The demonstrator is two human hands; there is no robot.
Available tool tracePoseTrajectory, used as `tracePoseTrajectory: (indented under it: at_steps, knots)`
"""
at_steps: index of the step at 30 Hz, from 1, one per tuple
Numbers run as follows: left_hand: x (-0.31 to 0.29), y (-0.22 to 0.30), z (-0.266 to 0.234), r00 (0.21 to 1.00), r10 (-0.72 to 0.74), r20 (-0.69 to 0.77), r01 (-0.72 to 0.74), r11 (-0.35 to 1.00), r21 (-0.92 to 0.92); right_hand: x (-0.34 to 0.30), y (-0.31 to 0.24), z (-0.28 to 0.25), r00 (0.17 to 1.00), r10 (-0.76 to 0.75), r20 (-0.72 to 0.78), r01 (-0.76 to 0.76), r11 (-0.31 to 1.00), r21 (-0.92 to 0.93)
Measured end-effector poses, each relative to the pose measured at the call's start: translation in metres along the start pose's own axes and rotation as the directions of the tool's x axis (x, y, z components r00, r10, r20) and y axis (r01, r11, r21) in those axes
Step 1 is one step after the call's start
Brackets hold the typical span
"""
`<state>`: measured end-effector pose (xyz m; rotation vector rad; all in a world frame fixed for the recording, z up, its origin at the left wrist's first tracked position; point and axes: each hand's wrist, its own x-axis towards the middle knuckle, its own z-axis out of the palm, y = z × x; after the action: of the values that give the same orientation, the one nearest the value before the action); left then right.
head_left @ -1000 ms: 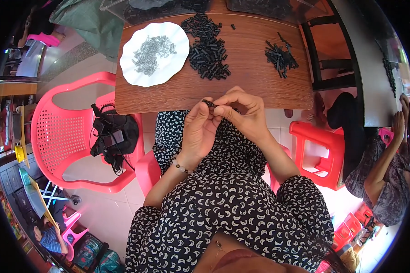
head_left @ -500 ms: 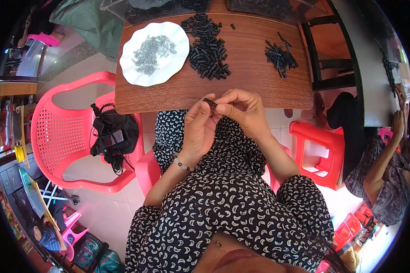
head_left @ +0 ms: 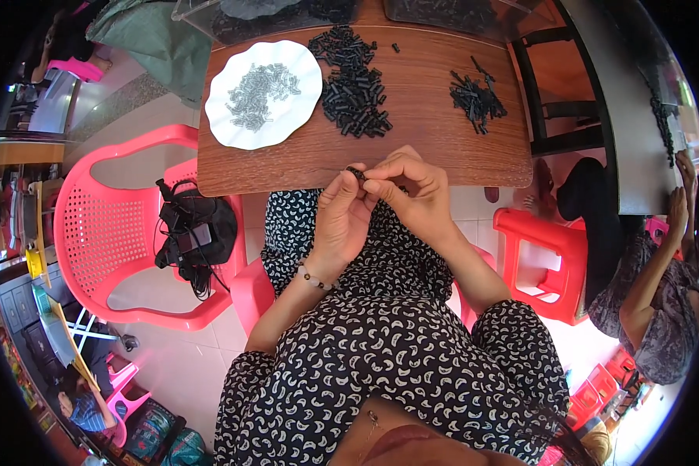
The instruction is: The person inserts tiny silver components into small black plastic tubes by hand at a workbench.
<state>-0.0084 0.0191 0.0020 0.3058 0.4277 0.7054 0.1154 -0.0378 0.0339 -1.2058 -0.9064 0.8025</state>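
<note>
A small black part (head_left: 356, 174), its exact kind too small to make out, sits pinched between my fingertips near the table's front edge. My left hand (head_left: 340, 215) grips it from the left, thumb against fingers, with a beaded bracelet at the wrist. From the right, thumb and forefinger of my right hand (head_left: 413, 193) close on its other end. Beyond my hands lies a heap of short black cylindrical pieces (head_left: 355, 101). Left of the heap, a white scalloped plate (head_left: 224, 116) holds many small clear pieces (head_left: 260, 89). A smaller pile of thin black parts (head_left: 478, 101) lies at the right.
Clear bins (head_left: 287, 22) of black pieces stand at the back of the wooden table (head_left: 443, 159). A pink chair (head_left: 101, 233) with a black bag and cables (head_left: 198, 237) is at my left. A red stool (head_left: 544, 264) and another person's arm (head_left: 660, 272) are at the right.
My right hand's fingers have shifted slightly around the small black part. Both hands stay in nearly the same place, and the piles look unchanged.
</note>
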Motion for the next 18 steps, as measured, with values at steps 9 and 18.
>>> tracePoseTrajectory:
  at_steps: [9, 18]
  knots:
    - [-0.001, 0.001, -0.001, 0.994, 0.105, 0.032, -0.109, 0.982, 0.154, 0.001, -0.002, -0.005, 0.984, -0.165, 0.069, 0.177, 0.955, -0.237]
    - [-0.006, 0.005, 0.015, 0.985, 0.166, 0.056, -0.175, 0.951, 0.256, 0.0, -0.01, 0.0, 0.968, -0.249, 0.011, 0.242, 0.929, -0.28]
